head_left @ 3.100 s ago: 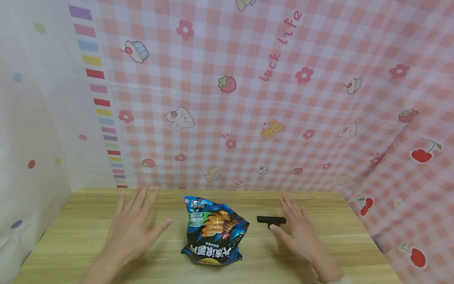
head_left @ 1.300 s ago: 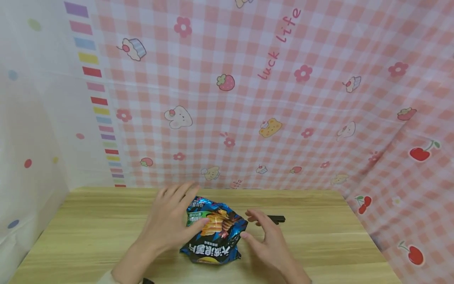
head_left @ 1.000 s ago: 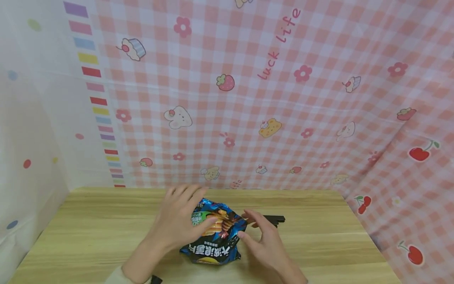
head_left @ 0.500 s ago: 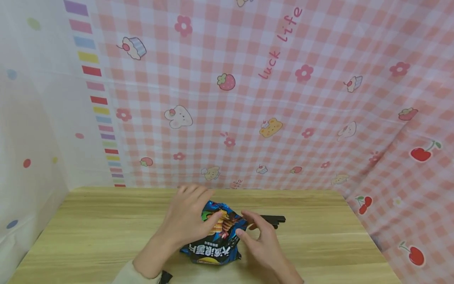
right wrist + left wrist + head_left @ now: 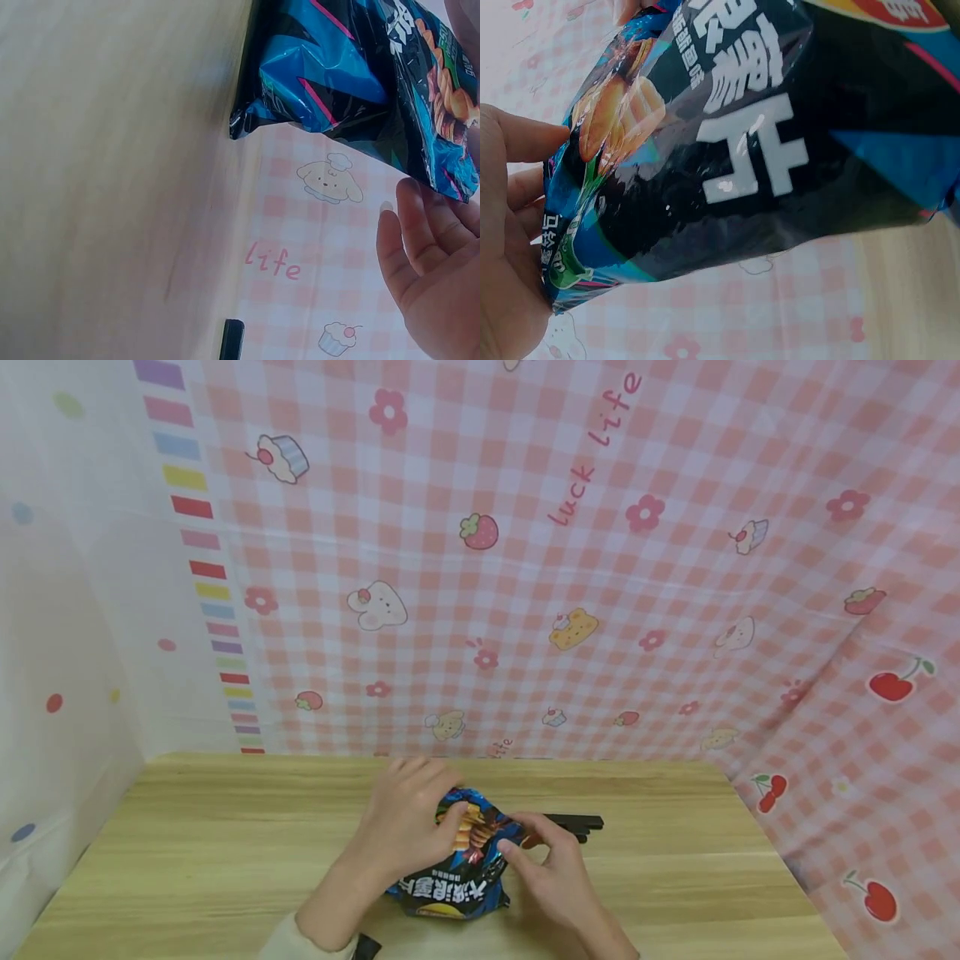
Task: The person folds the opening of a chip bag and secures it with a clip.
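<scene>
A shiny black and blue bag of potato chips [image 5: 453,881] stands on the table between both hands, its printing upside down in the head view. My left hand [image 5: 405,822] grips its far left corner, thumb on the printed front and fingers behind, as the left wrist view also shows around the bag [image 5: 727,180]. At the bag's right corner, my right hand [image 5: 557,870] pinches the edge between thumb and fingers. The right wrist view has these fingers [image 5: 424,232] behind the corner, with the thumb mostly out of frame.
A small black bar-shaped object [image 5: 588,824] lies just past the right hand, partly hidden by it. The wooden table [image 5: 187,852] ends at a pink checked cloth [image 5: 480,610] hung behind it and on the right. White dotted cloth [image 5: 67,610] hangs on the left.
Both hands came in from the sides to the bag. The left hand has kept sliding right over its far left corner, covering more of it; the right hand has closed on the right corner.
</scene>
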{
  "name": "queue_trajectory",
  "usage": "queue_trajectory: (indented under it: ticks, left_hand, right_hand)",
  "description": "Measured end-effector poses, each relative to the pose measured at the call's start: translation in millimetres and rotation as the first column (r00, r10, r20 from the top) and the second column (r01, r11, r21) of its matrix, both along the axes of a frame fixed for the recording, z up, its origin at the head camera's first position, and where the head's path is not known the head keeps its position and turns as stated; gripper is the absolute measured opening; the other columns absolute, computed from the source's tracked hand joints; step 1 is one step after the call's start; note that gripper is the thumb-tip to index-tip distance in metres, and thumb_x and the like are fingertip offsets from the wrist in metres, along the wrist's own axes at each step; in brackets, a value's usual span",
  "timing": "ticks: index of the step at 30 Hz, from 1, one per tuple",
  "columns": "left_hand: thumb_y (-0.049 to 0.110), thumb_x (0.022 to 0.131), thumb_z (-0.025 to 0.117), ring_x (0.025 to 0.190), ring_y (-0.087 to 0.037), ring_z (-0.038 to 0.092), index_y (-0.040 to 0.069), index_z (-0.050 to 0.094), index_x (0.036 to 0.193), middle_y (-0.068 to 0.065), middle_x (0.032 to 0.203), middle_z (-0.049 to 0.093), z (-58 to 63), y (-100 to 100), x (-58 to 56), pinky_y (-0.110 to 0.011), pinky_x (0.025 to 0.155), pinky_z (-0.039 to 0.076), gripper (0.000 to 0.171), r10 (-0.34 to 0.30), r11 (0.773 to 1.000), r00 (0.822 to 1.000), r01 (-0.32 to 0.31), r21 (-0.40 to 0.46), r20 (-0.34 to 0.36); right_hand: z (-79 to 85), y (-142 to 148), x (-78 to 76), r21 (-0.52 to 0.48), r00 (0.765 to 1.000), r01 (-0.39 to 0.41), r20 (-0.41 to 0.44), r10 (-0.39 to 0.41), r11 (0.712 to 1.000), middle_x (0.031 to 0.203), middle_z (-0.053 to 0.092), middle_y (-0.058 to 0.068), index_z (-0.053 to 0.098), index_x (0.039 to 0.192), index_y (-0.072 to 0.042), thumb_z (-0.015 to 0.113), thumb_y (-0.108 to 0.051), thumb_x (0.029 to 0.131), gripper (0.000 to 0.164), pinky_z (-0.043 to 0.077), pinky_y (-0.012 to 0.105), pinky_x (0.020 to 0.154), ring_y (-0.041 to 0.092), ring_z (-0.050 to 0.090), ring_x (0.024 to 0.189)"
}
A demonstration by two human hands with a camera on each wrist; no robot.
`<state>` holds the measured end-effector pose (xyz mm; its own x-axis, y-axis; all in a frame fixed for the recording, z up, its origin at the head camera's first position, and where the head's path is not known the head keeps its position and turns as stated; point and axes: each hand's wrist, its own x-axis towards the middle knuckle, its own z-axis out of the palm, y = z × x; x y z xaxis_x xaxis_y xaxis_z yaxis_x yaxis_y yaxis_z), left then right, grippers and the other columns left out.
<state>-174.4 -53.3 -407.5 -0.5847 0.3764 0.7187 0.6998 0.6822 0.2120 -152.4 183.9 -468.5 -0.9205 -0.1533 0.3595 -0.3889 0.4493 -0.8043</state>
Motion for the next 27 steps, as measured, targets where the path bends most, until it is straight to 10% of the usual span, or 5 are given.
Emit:
queue_trajectory:
  ticks: [27]
  left_hand:
    - [0.004, 0.087, 0.078, 0.09, -0.017, 0.068, 0.01, 0.078, 0.094, 0.002, 0.093, 0.077, -1.8, 5.0, 3.7, -0.037, 0.087, 0.053, 0.01, -0.02, 0.997, 1.0, 0.019, 0.073, 0.022]
  right_hand:
    - [0.7, 6.1, -3.7, -0.081, 0.998, -0.05, -0.035, 0.047, 0.995, 0.087, 0.075, -0.006, 0.079, 0.094, -0.018, 0.078, -0.008, 0.094, 0.01, 0.056, 0.028, 0.071, 0.011, 0.067, 0.075]
